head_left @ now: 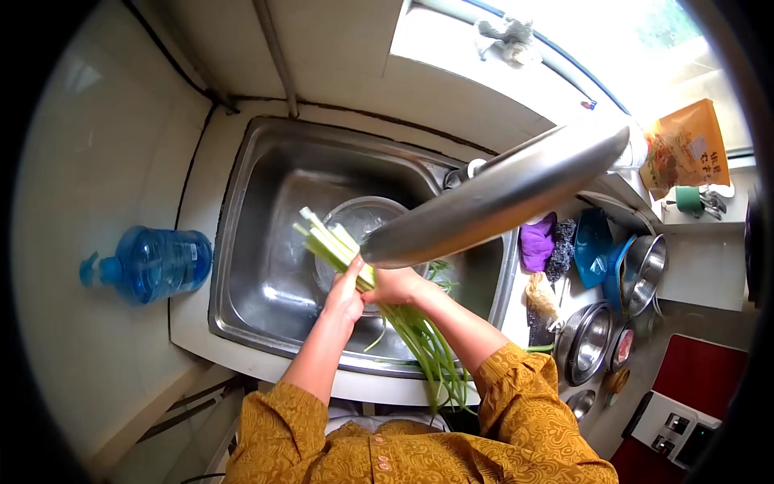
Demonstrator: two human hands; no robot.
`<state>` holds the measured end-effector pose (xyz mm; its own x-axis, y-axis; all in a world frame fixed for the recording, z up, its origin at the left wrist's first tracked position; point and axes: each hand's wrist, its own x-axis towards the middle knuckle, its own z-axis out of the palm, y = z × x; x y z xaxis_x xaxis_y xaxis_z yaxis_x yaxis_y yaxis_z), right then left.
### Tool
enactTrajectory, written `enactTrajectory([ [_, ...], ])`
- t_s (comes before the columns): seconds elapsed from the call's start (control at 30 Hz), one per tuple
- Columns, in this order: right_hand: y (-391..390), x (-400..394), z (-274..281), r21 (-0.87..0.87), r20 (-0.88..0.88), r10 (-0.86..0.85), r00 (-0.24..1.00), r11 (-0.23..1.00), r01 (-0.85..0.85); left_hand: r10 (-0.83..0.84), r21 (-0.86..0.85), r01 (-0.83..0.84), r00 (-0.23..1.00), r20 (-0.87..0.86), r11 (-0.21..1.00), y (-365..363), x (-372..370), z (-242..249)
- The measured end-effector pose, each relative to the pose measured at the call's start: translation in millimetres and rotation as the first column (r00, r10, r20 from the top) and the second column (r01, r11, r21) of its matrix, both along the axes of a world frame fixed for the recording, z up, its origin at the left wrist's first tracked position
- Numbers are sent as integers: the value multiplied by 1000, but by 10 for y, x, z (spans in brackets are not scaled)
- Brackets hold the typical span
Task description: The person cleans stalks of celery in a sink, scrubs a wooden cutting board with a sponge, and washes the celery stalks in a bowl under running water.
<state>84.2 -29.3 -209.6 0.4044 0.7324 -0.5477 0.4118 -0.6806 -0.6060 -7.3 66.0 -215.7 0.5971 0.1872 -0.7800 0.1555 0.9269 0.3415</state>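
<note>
Left hand (pixel 345 297) fingers wrapped around bunch of long pale-green vegetable stalks (pixel 379 302), right hand (pixel 395 284) fingers curled closed on the same bunch just beside it. Stalks tilted, white cut ends up over round steel bowl (pixel 363 216), leafy ends hanging past front rim of stainless steel sink (pixel 242 266). Curved steel faucet (pixel 500 194) above hands. Blue plastic water jug (pixel 153 262) on desk, left of sink.
</note>
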Motion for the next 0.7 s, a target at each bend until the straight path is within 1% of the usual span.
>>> enactTrajectory([
  [0.03, 77, 16, 113, 9, 3, -8, 1000, 1000, 8, 39, 20, -41, 997, 70, 999, 23, -12, 96],
  [0.07, 194, 50, 330, -12, 67, 65, 996, 998, -64, 78, 75, -88, 989, 125, 993, 68, -7, 211],
  [0.1, 311, 77, 545, -39, 131, 139, 982, 990, -135, 130, 117, -145, 983, 132, 983, 136, 22, 409],
  [0.13, 424, 73, 717, 12, 272, 148, 951, 988, -157, 180, 156, -201, 973, 141, 967, 204, 60, 558],
  [0.17, 509, 74, 875, 181, 336, 82, 938, 972, -150, 204, 239, -255, 954, 220, 937, 280, 93, 645],
  [0.2, 583, 70, 955, 345, 385, 5, 923, 927, -149, 223, 303, -305, 935, 277, 903, 317, 75, 759],
  [0.23, 652, 80, 896, 504, 434, 15, 901, 825, -256, 263, 388, -365, 920, 291, 847, 376, 49, 716],
  [0.27, 692, 93, 840, 557, 393, 52, 918, 781, -282, 299, 466, -418, 903, 310, 780, 443, 20, 677],
  [0.3, 733, 106, 774, 607, 351, 95, 931, 735, -303, 261, 549, -417, 903, 342, 724, 476, -12, 633],
  [0.33, 731, 75, 645, 609, 348, 88, 933, 736, -296, 295, 613, -409, 912, 284, 676, 447, 8, 600],
  [0.4, 722, -46, 214, 572, 437, -71, 897, 791, -216, 347, 635, -400, 913, 215, 661, 409, 45, 416],
  [0.43, 731, -147, 89, 467, 514, -153, 844, 875, -126, 379, 637, -397, 909, 173, 661, 431, 22, 187],
  [0.47, 699, -209, 85, 410, 460, -134, 878, 909, -76, 380, 637, -388, 912, 158, 666, 462, -40, -103],
  [0.5, 705, -266, -37, 371, 415, -131, 900, 928, -36, 369, 586, -364, 922, 118, 723, 506, -114, -398],
  [0.53, 722, -315, -226, 332, 371, -128, 920, 943, -3, 358, 531, -345, 930, 82, 774, 535, -167, -564],
  [0.57, 722, -366, -511, 525, 430, -261, 864, 851, -4, 280, 515, -269, 958, 56, 814, 562, -128, -489],
  [0.6, 723, -431, -718, 694, 449, -399, 799, 719, -32, 258, 523, -267, 962, 93, 809, 558, -77, -436],
  [0.63, 714, -392, -715, 722, 397, -376, 837, 692, -32, 283, 565, -289, 954, 102, 773, 539, -28, -438],
  [0.67, 731, -346, -680, 708, 358, -359, 862, 706, 0, 301, 606, -312, 946, 123, 732, 531, 34, -413],
  [0.7, 753, -292, -621, 691, 318, -343, 884, 722, 31, 306, 602, -337, 939, 157, 724, 530, 81, -384],
])
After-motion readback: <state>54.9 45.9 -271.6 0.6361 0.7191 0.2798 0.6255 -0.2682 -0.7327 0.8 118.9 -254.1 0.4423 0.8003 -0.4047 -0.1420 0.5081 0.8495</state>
